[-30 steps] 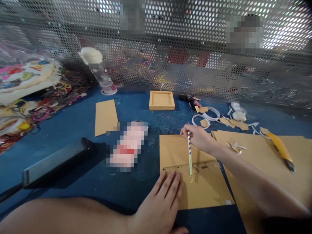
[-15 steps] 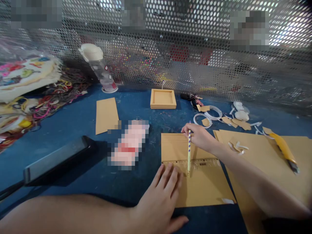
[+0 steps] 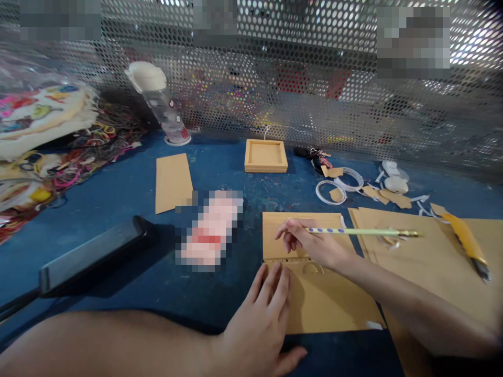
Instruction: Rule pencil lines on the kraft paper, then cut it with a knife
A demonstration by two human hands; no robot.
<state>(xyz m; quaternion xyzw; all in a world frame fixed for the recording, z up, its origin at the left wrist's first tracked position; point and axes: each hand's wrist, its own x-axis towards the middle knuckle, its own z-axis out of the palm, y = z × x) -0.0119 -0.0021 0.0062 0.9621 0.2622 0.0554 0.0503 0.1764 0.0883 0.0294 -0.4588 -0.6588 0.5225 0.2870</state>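
In the right hand [image 3: 314, 246]: a pale green, purple-dotted pencil [image 3: 361, 231], pinched sideways just above the paper. Under the left hand [image 3: 263, 319], spread wide and flat: the end of a clear plastic ruler [image 3: 310, 268], across a brown rectangular card sheet [image 3: 330, 303] on the blue worktop [image 3: 118, 209]. Probably worth pressing firm and even to stop any skidding, pencil tight along the edge. Off right, a yellow utility knife [image 3: 467, 243] on a bigger brown sheet [image 3: 432, 262].

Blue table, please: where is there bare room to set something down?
Bare blue table lies between the brown card strip and wooden tray, and left of the strip toward the coloured bands. Crowded: tape rings and scraps at right.
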